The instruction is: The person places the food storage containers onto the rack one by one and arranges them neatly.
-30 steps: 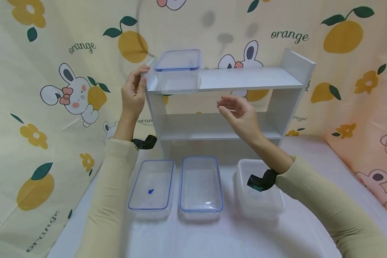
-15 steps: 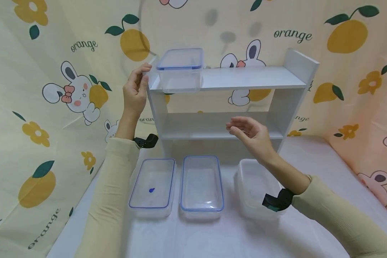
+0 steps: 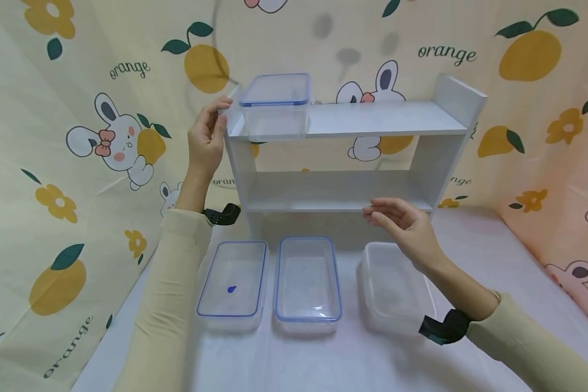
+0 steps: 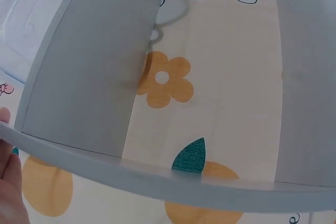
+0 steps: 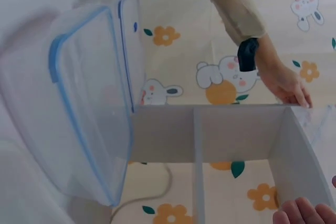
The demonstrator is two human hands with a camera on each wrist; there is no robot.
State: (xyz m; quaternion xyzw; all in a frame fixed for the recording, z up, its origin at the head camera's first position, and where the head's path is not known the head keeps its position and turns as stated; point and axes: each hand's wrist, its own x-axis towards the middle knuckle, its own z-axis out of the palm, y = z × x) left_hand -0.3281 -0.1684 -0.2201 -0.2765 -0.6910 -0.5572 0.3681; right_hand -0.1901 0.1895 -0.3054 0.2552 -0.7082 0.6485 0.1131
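My left hand is raised to the top of the white shelf's left side panel, fingertips at its upper edge. In the right wrist view the same left hand touches the shelf's corner. Right beside it, a clear food container with a blue-edged lid stands on the top board of the shelf, its front slightly over the board's edge. My right hand hovers before the lower shelf, fingers loosely bent, holding nothing. Below it sits a frosted container without a blue rim.
Two more clear containers with blue-rimmed lids lie on the white-covered table: a left one with a small blue spot and a middle one. A printed curtain hangs behind the shelf. The middle board spans the shelf below the top.
My right hand has moved down and to the right, away from the shelf's top board. My left hand and the container on top have stayed in place.
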